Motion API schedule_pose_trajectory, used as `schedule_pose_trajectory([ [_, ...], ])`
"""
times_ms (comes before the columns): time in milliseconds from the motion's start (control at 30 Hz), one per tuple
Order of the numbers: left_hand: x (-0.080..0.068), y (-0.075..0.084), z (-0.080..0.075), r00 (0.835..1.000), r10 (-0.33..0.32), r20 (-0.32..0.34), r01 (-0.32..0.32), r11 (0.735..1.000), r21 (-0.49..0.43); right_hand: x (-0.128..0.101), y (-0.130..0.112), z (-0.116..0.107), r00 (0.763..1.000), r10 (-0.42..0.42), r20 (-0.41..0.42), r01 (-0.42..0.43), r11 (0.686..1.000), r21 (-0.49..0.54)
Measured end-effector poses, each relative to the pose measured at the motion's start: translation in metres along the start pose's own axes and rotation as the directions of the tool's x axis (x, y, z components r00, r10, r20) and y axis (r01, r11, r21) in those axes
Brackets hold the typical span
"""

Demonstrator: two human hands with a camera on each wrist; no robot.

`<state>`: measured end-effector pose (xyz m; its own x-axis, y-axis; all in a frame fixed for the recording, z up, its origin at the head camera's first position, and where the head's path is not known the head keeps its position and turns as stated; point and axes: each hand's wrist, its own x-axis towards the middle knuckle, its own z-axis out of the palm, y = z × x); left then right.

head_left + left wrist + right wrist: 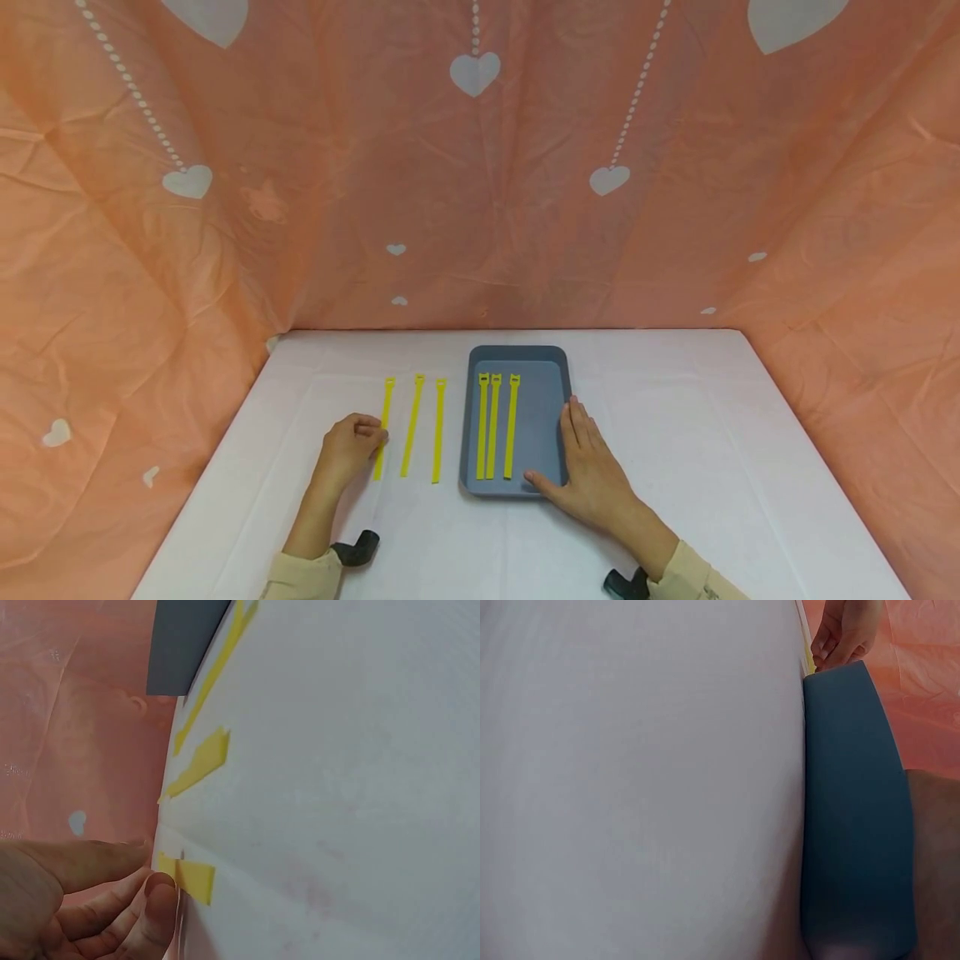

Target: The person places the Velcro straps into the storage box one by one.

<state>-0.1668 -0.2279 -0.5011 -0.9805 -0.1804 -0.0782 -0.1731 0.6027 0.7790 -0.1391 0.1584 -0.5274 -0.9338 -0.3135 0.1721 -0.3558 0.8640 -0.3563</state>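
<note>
My left hand [351, 447] is at the leftmost yellow cable strap [378, 467]. Thumb and fingertips stand right at this strap, with a small gap between them in the left wrist view. Two more yellow straps [412, 425] lie spaced out to its right, slotted heads at the far end. A shallow grey-blue tray [543, 417] holds three yellow straps [492, 429] in its left half, two of them close together. Along the tray's right side rests my right hand [596, 479], fingers straight against the wall and thumb over the near rim.
The tray and loose straps lie on a white-covered table [712, 433]. Orange cloth [525, 208] printed with pale hearts hangs behind and at both sides. A black wrist device [357, 548] sits below my left hand, another [626, 585] below the right.
</note>
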Motion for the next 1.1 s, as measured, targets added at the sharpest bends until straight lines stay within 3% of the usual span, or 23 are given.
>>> schedule_pose_trajectory([
  [600,0.0039,-0.0066,0.0017,0.998,-0.057,0.009,0.057,0.998,0.021,0.0008,0.0016,0.0024,1.000,0.001,-0.005,-0.001,1.000,-0.003],
  [1100,0.0046,-0.0059,0.0043,0.998,-0.055,-0.002,0.055,0.998,0.010,-0.0003,0.0014,0.0021,1.000,0.000,-0.007,0.000,1.000,0.001],
])
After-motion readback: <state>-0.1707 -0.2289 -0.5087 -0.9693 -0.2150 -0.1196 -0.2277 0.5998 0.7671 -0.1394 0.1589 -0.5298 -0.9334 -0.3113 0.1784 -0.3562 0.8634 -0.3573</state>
